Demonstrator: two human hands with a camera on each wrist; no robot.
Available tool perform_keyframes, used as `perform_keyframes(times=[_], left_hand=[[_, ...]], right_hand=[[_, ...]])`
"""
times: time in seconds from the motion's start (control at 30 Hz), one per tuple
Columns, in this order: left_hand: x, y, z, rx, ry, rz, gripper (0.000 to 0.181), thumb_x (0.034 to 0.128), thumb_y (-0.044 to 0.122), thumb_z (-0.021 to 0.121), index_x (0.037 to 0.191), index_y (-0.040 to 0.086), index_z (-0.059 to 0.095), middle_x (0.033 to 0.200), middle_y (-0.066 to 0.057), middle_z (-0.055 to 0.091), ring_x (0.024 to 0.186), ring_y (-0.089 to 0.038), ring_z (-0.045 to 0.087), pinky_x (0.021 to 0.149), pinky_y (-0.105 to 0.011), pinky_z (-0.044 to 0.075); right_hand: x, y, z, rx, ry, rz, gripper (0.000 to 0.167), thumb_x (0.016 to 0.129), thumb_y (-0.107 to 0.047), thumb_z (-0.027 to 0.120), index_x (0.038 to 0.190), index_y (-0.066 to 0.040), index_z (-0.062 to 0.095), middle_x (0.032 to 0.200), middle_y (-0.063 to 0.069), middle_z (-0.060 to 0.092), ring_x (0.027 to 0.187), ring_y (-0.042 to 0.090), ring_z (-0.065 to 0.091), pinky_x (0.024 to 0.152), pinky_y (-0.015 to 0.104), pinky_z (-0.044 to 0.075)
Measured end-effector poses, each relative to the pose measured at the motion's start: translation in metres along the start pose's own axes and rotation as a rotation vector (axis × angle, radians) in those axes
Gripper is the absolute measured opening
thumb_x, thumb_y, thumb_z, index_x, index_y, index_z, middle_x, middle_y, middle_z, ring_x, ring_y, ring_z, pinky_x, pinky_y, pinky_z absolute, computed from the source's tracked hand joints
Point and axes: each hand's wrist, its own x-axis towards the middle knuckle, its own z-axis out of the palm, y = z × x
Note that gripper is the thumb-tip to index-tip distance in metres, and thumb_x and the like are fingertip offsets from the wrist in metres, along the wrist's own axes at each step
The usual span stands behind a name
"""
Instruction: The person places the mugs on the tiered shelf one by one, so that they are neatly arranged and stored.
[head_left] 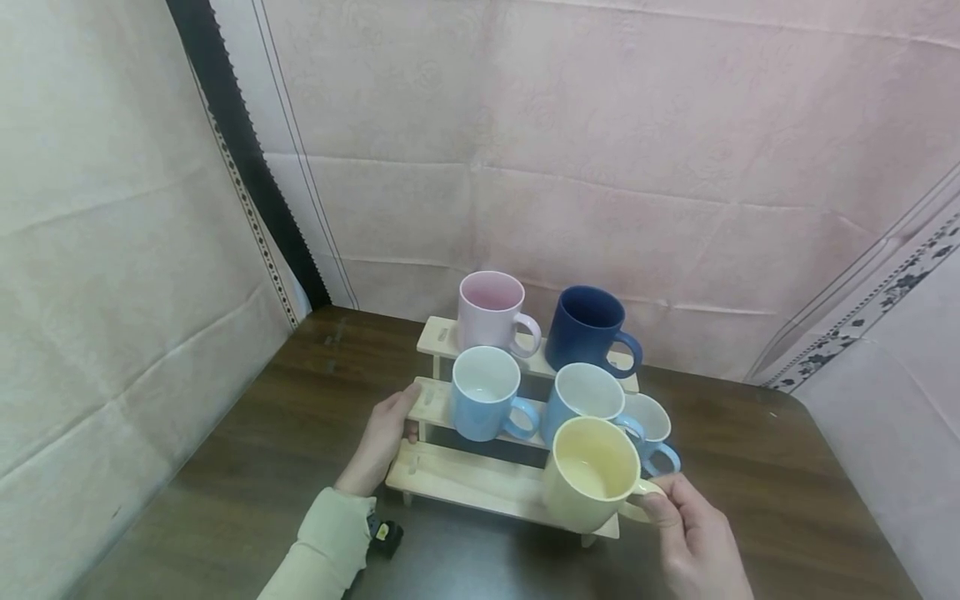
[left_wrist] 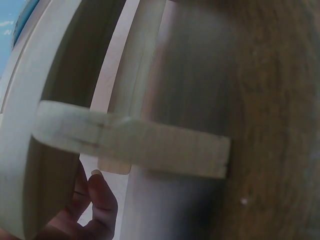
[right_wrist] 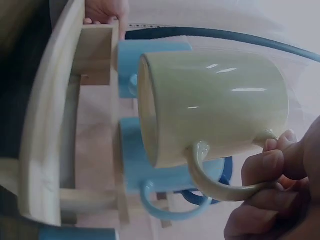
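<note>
My right hand point(head_left: 693, 533) pinches the handle of a yellow mug point(head_left: 581, 487), which is over the right end of the lowest step of a wooden tiered rack point(head_left: 472, 479). Whether the mug's base touches that step, I cannot tell. In the right wrist view the fingers curl round the handle of the yellow mug point(right_wrist: 220, 105). At the rack's left side, my left hand point(head_left: 386, 433) grips the end of the middle step. Part of that hand point(left_wrist: 100, 205) shows beside the wood in the left wrist view.
On the top step stand a pink mug point(head_left: 480, 325) and a navy mug point(head_left: 573, 337). The middle step bears a light blue mug point(head_left: 472, 408) and another light blue mug point(head_left: 573, 396). A third light blue mug point(head_left: 647, 412) is at the rack's right side. Fabric walls point(head_left: 600, 167) enclose the brown table point(head_left: 225, 500).
</note>
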Motion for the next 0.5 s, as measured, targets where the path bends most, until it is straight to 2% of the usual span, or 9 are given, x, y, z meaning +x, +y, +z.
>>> perform_keyframes(times=[0.13,0.37,0.5], left_hand=[[0.0,-0.001,0.0,0.0,-0.003,0.001,0.053,0.0975,0.056,0.046,0.09,0.005,0.058,0.067,-0.003,0.046,0.061,-0.02,0.046,0.064,-0.032,0.037],[0.001,-0.001,0.001,-0.004,0.011,-0.004,0.052,0.0975,0.056,0.047,0.088,0.006,0.057,0.066,-0.003,0.046,0.06,-0.02,0.046,0.064,-0.032,0.037],[0.001,-0.001,0.0,-0.002,0.012,-0.004,0.052,0.0973,0.056,0.047,0.089,0.006,0.058,0.066,-0.003,0.046,0.06,-0.02,0.046,0.064,-0.031,0.038]], right_hand=[[0.0,0.0,0.007,0.016,-0.042,0.04,0.018,0.092,0.005,0.061,0.086,-0.012,0.061,0.078,-0.009,0.061,0.07,0.005,0.053,0.062,0.021,0.044],[-0.001,-0.001,0.022,0.074,-0.022,-0.024,0.02,0.088,0.009,0.062,0.085,-0.011,0.061,0.075,-0.007,0.06,0.068,0.005,0.053,0.064,0.018,0.041],[-0.002,0.0,0.028,0.097,-0.025,-0.015,0.02,0.089,0.006,0.062,0.085,-0.013,0.061,0.073,-0.007,0.058,0.066,0.006,0.051,0.062,0.018,0.04]])
